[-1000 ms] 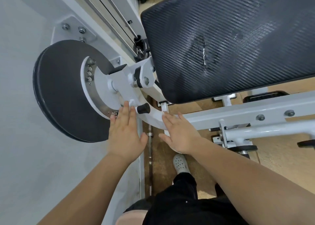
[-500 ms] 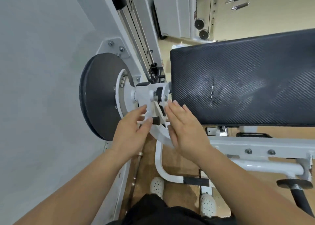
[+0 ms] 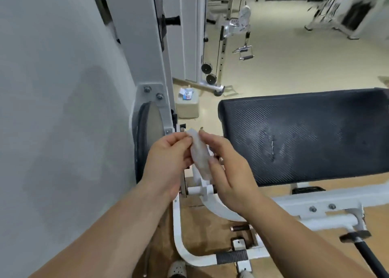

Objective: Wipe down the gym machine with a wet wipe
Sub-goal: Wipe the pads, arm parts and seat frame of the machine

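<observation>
A folded wet wipe (image 3: 200, 154) was pinched between the left hand (image 3: 168, 162) and right hand (image 3: 226, 168). Both were held above the white machine frame (image 3: 221, 210), beside the black pad (image 3: 305, 134).

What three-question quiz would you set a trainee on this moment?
1. True or false: the wet wipe is pressed against the black pad.
2. How many hands hold the wipe? A) one B) both C) none
3. Fill in: the black pad lies to the person's ____.
Key: 1 false, it is held clear of the pad. 2 B: left hand and right hand both pinch it. 3 right.
</observation>
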Tool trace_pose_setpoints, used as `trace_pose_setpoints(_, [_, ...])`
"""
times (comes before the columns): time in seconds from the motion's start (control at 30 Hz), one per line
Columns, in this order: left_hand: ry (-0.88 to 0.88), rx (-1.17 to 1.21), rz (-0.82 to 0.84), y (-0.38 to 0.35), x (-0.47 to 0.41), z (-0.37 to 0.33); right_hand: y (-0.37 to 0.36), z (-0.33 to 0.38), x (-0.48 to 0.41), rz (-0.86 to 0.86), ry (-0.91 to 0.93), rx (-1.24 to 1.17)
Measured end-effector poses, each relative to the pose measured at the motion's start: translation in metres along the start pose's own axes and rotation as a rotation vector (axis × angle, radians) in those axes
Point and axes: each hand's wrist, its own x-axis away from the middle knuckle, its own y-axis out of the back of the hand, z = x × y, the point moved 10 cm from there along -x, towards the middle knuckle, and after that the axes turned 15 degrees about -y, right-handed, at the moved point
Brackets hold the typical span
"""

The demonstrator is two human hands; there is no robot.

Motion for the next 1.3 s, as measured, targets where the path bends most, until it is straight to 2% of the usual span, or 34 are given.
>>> trace_pose_setpoints(0.07, [-0.006,0.003,0.059,0.002,-0.011,-0.009,0.007,0.0,-0.015,-0.099,-0.133,-0.014])
trace_pose_setpoints(0.17, [-0.045,-0.009,0.141,0.002,-0.023,-0.025,0.008,-0.004,-0.037,-0.094,-0.331,-0.028])
trace_pose_setpoints(0.3, [-0.098,-0.03,0.118,0.014,-0.034,-0.04,0.008,0.008,-0.056,-0.07,-0.334,-0.128])
trace_pose_setpoints(0.4, [-0.109,0.006,0.089,0.023,-0.029,-0.046,0.002,0.02,-0.068,-0.076,-0.279,-0.11])
trace_pose_setpoints(0.53, [-0.204,-0.114,-0.107,0.055,-0.025,-0.057,-0.019,0.033,-0.083,0.012,-0.24,-0.143])
trace_pose_setpoints(0.63, [-0.216,-0.133,-0.291,0.088,-0.02,-0.061,-0.037,0.032,-0.093,0.08,-0.269,-0.168])
trace_pose_setpoints(0.77, [-0.237,-0.184,-0.44,0.137,-0.019,-0.069,-0.069,0.047,-0.11,0.126,-0.277,-0.112])
trace_pose_setpoints(0.83, [-0.259,-0.252,-0.538,0.175,-0.03,-0.074,-0.082,0.06,-0.124,0.121,-0.245,-0.029])
trace_pose_setpoints(0.93, [-0.287,-0.481,-0.615,0.23,-0.062,-0.077,-0.107,0.072,-0.148,0.135,-0.151,0.259])
trace_pose_setpoints(1.0, [-0.296,-0.682,-0.598,0.247,-0.086,-0.073,-0.121,0.073,-0.156,0.163,-0.089,0.45])
trace_pose_setpoints(1.1, [-0.32,-0.842,-0.473,0.248,-0.125,-0.057,-0.147,0.061,-0.16,0.296,-0.123,0.631])
trace_pose_setpoints(1.2, [-0.321,-0.792,-0.344,0.224,-0.152,-0.036,-0.152,0.058,-0.162,0.345,-0.142,0.704])
trace_pose_setpoints(1.3, [-0.298,-0.628,-0.154,0.179,-0.158,-0.011,-0.151,0.057,-0.161,0.343,-0.173,0.713])
